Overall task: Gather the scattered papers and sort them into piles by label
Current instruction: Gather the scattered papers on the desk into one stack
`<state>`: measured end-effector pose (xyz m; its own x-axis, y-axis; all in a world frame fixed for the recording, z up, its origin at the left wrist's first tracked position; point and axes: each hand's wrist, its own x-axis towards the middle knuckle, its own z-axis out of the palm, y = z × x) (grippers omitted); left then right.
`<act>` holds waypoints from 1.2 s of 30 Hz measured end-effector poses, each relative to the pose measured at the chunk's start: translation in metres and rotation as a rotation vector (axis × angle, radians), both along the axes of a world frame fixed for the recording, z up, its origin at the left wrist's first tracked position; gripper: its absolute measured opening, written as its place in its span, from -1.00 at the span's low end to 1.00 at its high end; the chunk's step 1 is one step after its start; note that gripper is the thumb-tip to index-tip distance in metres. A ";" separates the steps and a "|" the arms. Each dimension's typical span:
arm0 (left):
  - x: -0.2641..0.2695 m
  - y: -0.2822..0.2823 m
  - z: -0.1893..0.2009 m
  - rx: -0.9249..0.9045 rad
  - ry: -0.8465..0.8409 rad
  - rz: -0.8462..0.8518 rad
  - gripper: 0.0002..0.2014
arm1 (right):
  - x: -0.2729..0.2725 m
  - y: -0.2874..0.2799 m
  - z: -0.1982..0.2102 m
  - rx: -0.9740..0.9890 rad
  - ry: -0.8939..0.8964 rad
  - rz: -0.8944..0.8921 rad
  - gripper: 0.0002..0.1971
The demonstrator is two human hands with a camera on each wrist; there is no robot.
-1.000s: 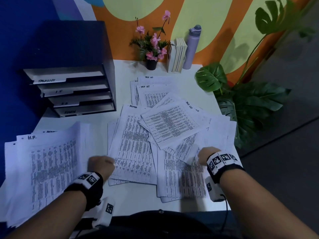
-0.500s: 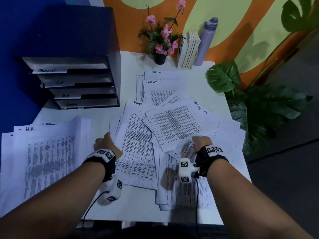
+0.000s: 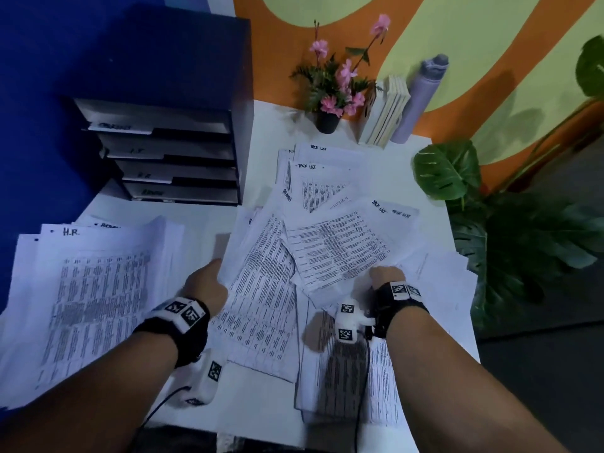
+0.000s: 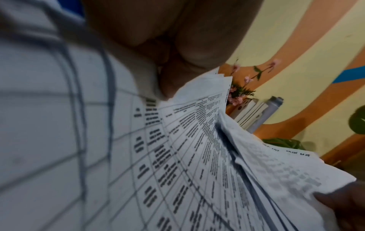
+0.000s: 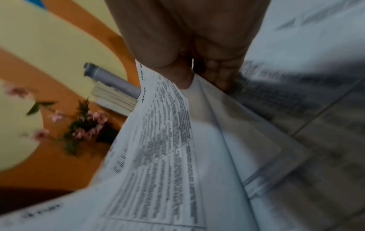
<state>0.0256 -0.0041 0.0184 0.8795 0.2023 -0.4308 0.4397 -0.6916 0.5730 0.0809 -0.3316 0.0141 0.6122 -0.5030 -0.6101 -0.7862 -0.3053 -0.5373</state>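
Printed sheets labelled "Task list" and "Admin" lie in a loose heap [image 3: 336, 250] across the middle of the white table [image 3: 261, 407]. My left hand [image 3: 209, 279] grips the heap's left edge, with the thumb [image 4: 177, 51] on top of several fanned sheets [image 4: 197, 140]. My right hand [image 3: 384, 276] pinches the near right corner of a "Task list" sheet [image 5: 162, 132], its thumb [image 5: 173, 51] on top and its fingers underneath. The gripped sheets are raised off the table. A separate pile headed "H.R." [image 3: 98, 289] lies at the left.
A dark four-drawer paper tray [image 3: 176, 158] with labelled drawers stands at the back left. A flower pot [image 3: 328, 120], upright books [image 3: 385, 116] and a grey bottle [image 3: 421, 96] line the back wall. Large plant leaves [image 3: 451, 171] overhang the table's right edge.
Both hands have moved forward into the heap and taken hold of sheets. The middle papers have bunched together and lifted.
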 end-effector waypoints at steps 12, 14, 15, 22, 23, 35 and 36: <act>0.005 0.021 0.113 0.202 -0.669 0.165 -0.64 | -0.090 -0.031 -0.009 -0.191 0.044 0.025 -0.59; 0.006 0.016 0.117 0.131 -0.694 0.185 -0.71 | -0.099 -0.036 -0.008 -0.172 0.023 0.016 -0.52; 0.005 0.013 0.115 0.091 -0.695 0.192 -0.73 | -0.104 -0.038 -0.008 -0.166 0.023 0.035 -0.48; 0.000 0.004 0.116 0.017 -0.940 0.246 -0.63 | -0.125 -0.042 -0.006 -0.273 -0.116 -0.036 -0.74; 0.003 0.005 0.122 -0.025 -0.975 0.247 -0.62 | -0.126 -0.046 -0.002 -0.297 -0.173 -0.054 -0.86; 0.035 -0.007 0.036 0.030 -0.198 0.119 -0.75 | -0.138 -0.082 -0.003 -0.229 -0.104 -0.120 -0.74; 0.034 -0.009 0.025 0.051 -0.117 0.090 -0.73 | -0.141 -0.079 -0.005 -0.205 -0.094 -0.112 -0.77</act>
